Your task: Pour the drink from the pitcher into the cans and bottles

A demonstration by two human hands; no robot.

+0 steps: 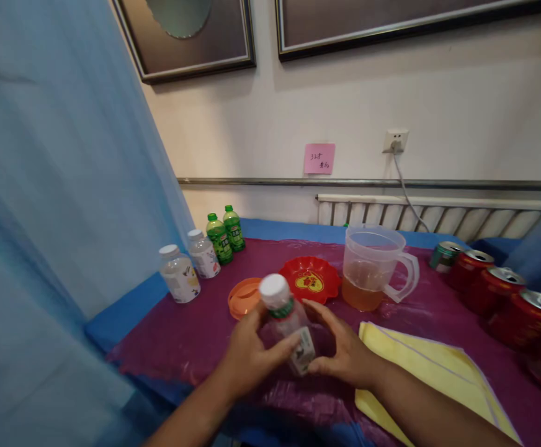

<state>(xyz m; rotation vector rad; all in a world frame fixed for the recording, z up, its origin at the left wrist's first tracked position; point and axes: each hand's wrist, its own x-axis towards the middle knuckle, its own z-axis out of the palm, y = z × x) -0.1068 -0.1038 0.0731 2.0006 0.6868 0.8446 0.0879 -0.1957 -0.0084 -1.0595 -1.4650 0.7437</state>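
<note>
A clear plastic bottle (pixel 280 313) with a white cap, a green band at its neck and a white label tilts in front of me, slightly blurred. My left hand (pixel 254 351) grips it, thumb across the front and fingers partly hidden behind. On its other side, my right hand (pixel 345 347) is cupped with index finger and thumb apart. The right thumb tip is at the bottle's lower edge; whether it presses there I cannot tell. Just behind the bottle are an orange lid-like dish (pixel 242 298) and a red scalloped plate (pixel 319 268).
A translucent jug (pixel 366 267) holds amber liquid. Clear white-capped bottles (pixel 180 279) and green bottles (pixel 219 239) stand at left. A yellow cloth (pixel 424 360) lies under my right forearm. Several cans (pixel 498 285) line the right side. A blue curtain (pixel 61 205) hangs at left.
</note>
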